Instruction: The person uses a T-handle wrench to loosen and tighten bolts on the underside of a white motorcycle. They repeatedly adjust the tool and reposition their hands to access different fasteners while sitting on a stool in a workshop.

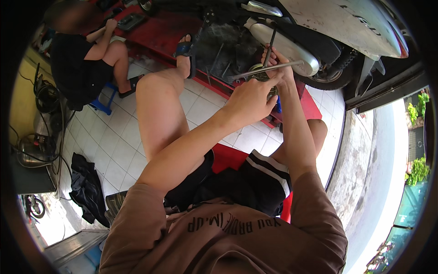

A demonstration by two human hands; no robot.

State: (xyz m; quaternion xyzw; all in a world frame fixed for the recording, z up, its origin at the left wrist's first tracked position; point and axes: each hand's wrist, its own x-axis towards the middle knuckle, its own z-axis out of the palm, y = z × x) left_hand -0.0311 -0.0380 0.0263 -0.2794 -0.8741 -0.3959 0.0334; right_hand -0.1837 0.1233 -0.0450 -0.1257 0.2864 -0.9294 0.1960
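The right hand [284,72] is observed at the near edge of the motorcycle, fingers curled and thumb brought in around a dark rod [272,40], which is held tilted with its upper end pointing away; a pale metal bar [246,74] is seen lying crosswise at the same hand, running from left to right; whether bar and rod are joined cannot be determined. The left hand [252,99] is placed just beside it on the near left, back upward, fingers bent; its grasp is hidden, and what is held by it cannot be determined.

The motorcycle [315,16] is located on the far right, with a silver cover [287,50] just beyond the right hand and a rear wheel [335,82] to the right; a red platform [314,107] is noted beneath the work area.

On the far left, a co-worker [68,57] is seated on a blue stool [105,102], near a dark tray [131,21]; a black cloth [86,189] is found on the tiled floor [114,132], near left.
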